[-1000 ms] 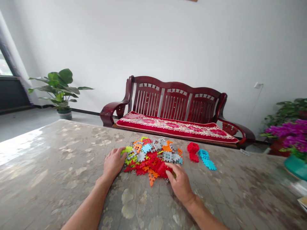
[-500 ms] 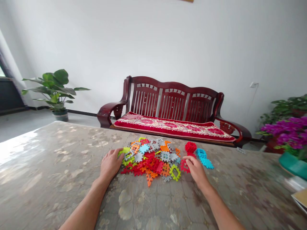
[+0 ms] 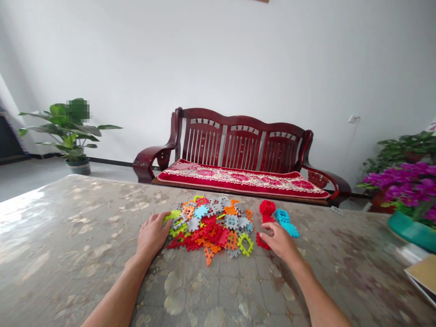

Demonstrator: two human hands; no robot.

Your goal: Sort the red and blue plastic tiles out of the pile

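Observation:
A heap of flat toothed plastic tiles point(image 3: 211, 225) in red, orange, grey, blue and lime lies on the patterned table point(image 3: 85, 254). My left hand point(image 3: 151, 236) rests at the heap's left edge, fingers curled against a lime tile. My right hand point(image 3: 281, 240) lies on the table just right of the heap, fingers bent over a red tile point(image 3: 261, 240) whose edge shows beneath them. Beyond it sit a small stack of red tiles point(image 3: 267, 208) and a row of blue tiles point(image 3: 286, 221). A lime frame tile point(image 3: 245, 244) lies at the heap's near right.
A dark red wooden bench point(image 3: 238, 159) with a red floral cushion stands behind the table. A teal pot of purple flowers point(image 3: 410, 200) and some papers point(image 3: 424, 274) sit at the table's right. A leafy potted plant point(image 3: 70, 131) stands on the floor at the left.
My right hand left the near side of the heap and moved right to the red tile beside the lime frame tile. My left hand stayed at the heap's left edge. The view drifted right.

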